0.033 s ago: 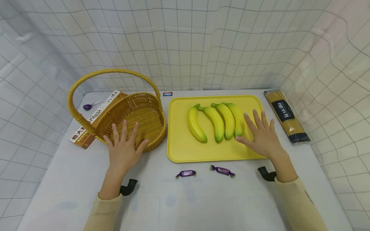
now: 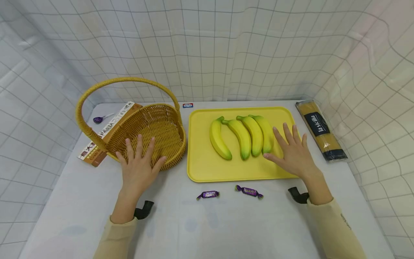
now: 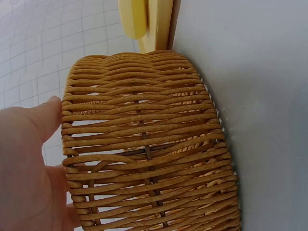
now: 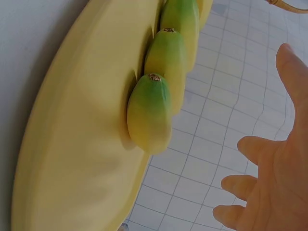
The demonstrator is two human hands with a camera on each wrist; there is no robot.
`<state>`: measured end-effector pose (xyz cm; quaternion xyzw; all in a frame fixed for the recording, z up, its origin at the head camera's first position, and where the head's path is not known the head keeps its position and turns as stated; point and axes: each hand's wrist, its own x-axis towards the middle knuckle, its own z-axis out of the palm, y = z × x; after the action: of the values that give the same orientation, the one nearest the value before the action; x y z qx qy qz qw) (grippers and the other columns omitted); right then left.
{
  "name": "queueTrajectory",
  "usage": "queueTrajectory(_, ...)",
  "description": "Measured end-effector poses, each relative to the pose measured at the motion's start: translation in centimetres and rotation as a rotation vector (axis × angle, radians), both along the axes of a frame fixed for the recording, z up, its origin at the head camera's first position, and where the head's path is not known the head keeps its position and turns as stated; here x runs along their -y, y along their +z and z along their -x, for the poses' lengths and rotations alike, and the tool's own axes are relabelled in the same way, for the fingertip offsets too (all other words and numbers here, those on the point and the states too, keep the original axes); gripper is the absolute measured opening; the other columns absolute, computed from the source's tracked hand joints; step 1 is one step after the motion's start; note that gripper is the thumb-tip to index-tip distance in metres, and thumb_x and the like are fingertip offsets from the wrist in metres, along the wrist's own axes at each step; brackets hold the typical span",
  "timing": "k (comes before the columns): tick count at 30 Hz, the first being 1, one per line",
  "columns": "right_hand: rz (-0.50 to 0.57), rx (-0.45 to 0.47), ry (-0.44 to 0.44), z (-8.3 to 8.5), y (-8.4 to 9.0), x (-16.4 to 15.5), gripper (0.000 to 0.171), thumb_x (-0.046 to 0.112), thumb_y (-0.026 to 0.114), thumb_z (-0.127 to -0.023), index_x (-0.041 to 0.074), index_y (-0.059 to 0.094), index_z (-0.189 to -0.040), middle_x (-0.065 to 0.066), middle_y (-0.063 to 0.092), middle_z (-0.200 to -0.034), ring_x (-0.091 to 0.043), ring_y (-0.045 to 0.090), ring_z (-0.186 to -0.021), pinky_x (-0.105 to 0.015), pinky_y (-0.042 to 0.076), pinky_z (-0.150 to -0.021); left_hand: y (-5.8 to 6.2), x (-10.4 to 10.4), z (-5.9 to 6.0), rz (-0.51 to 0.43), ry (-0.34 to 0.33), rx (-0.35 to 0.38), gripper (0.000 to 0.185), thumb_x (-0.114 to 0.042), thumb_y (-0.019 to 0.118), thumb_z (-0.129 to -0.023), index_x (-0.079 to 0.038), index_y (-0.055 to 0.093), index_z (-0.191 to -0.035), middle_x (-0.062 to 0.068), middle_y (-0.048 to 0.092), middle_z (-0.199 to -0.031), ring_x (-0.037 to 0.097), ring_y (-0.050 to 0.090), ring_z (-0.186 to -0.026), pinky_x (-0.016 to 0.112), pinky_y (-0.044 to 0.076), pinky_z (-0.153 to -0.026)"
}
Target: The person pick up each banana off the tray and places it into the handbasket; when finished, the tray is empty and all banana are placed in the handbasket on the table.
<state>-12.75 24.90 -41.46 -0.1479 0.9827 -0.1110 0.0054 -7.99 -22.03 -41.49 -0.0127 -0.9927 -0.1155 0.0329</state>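
left of the tray point(image 2: 207, 171), the left hand point(image 2: 137, 171) hangs, fingers apart, by the basket point(image 2: 168, 135); whether they touch, i can't tell. the right hand point(image 2: 295, 154), fingers spread too, hovers over the tray's right part. the four bananas point(image 2: 253, 136) on the tray look light, firm, slickish; best gripped mid-curve. a white table point(image 2: 200, 230) lies beneath it, a gridded curtain point(image 2: 207, 54) behind.

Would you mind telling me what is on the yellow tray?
Four bananas lie on the yellow tray. In the head view, the right hand hides part of it; what lies beneath the bananas cannot be seen.
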Motion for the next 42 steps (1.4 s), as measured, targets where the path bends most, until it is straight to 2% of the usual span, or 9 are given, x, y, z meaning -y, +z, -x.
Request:
queueTrajectory(8,0.011,-0.004,0.0,0.0,-0.1,0.3,0.094,0.066,0.052,-0.089,0.016,0.015,-0.158,-0.024,0.004,-0.162,-0.048,-0.006,-0.147,-0.076,0.003,-0.108,0.2,0.1,-0.2,-0.005,0.0,-0.016,0.076,-0.063,0.036,-0.097,-0.021,0.018,-0.157,0.015,-0.004,-0.164,0.043,-0.02,-0.145,0.077,-0.005,-0.106)
queueTrajectory(12,0.024,0.0,-0.002,0.0,-0.1,0.4,0.094,0.065,0.053,-0.088,0.016,0.014,-0.158,-0.023,0.002,-0.162,-0.048,-0.006,-0.147,-0.075,0.003,-0.108,0.4,0.2,-0.3,-0.052,0.006,-0.101,0.074,-0.058,0.042,-0.097,-0.02,0.02,-0.157,0.014,-0.001,-0.164,0.041,-0.017,-0.147,0.076,-0.004,-0.107)
queueTrajectory(16,0.033,0.016,-0.008,0.2,-0.3,0.6,0.095,0.065,0.055,-0.088,0.017,0.013,-0.158,-0.021,0.0,-0.163,-0.047,-0.007,-0.147,-0.074,0.002,-0.11,0.5,0.5,-0.3,-0.128,0.02,-0.315,0.07,-0.055,0.045,-0.098,-0.017,0.029,-0.155,0.015,0.013,-0.163,0.041,0.0,-0.15,0.074,0.007,-0.11)
queueTrajectory(21,0.052,-0.005,0.0,0.2,-0.5,0.7,0.095,0.063,0.058,-0.087,0.015,0.016,-0.158,-0.022,0.002,-0.163,-0.05,-0.001,-0.147,-0.074,0.003,-0.109,1.0,1.2,0.1,-0.24,0.067,-0.69,0.064,-0.049,0.046,-0.098,-0.007,0.044,-0.147,0.02,0.038,-0.153,0.042,0.032,-0.142,0.069,0.025,-0.107)
queueTrajectory(24,0.068,-0.018,0.009,0.1,-0.6,0.7,0.095,0.062,0.058,-0.088,0.013,0.016,-0.157,-0.024,0.004,-0.162,-0.052,0.001,-0.146,-0.075,0.004,-0.109,1.3,1.7,0.4,-0.302,0.132,-0.885,0.058,-0.041,0.052,-0.095,-0.003,0.05,-0.14,0.022,0.05,-0.143,0.041,0.044,-0.132,0.062,0.031,-0.106)
queueTrajectory(28,0.08,-0.03,0.017,0.2,-0.8,0.7,0.093,0.061,0.057,-0.089,0.012,0.016,-0.157,-0.026,0.006,-0.161,-0.051,0.0,-0.146,-0.075,0.006,-0.109,1.7,2.5,0.7,-0.384,0.254,-1.039,0.053,-0.03,0.058,-0.092,0.0,0.054,-0.134,0.021,0.055,-0.135,0.036,0.05,-0.127,0.05,0.036,-0.109)
queueTrajectory(31,0.1,-0.051,0.013,0.4,-0.9,0.6,0.093,0.059,0.058,-0.089,0.01,0.017,-0.157,-0.027,0.008,-0.161,-0.051,0.002,-0.146,-0.074,0.007,-0.109,1.8,3.1,1.2,-0.43,0.35,-1.085,0.05,-0.024,0.059,-0.09,0.003,0.052,-0.132,0.02,0.054,-0.132,0.032,0.049,-0.125,0.045,0.038,-0.107)
queueTrajectory(34,0.141,-0.084,0.012,0.7,-1.2,0.5,0.092,0.057,0.059,-0.09,0.008,0.019,-0.156,-0.028,0.011,-0.16,-0.051,0.006,-0.146,-0.074,0.01,-0.109,1.9,3.9,1.6,-0.481,0.435,-1.087,0.048,-0.018,0.061,-0.089,0.0,0.051,-0.133,0.015,0.051,-0.132,0.027,0.048,-0.122,0.04,0.04,-0.102)
queueTrajectory(42,0.339,-0.145,0.003,2.3,-2.7,0.3,0.088,0.048,0.059,-0.093,0.008,0.014,-0.157,-0.027,0.01,-0.161,-0.051,0.008,-0.146,-0.072,0.01,-0.11,1.4,6.2,2.5,-0.647,0.575,-0.934,0.059,-0.018,0.06,-0.092,-0.011,0.038,-0.146,0.001,0.046,-0.139,0.012,0.048,-0.116,0.022,0.038,-0.091)
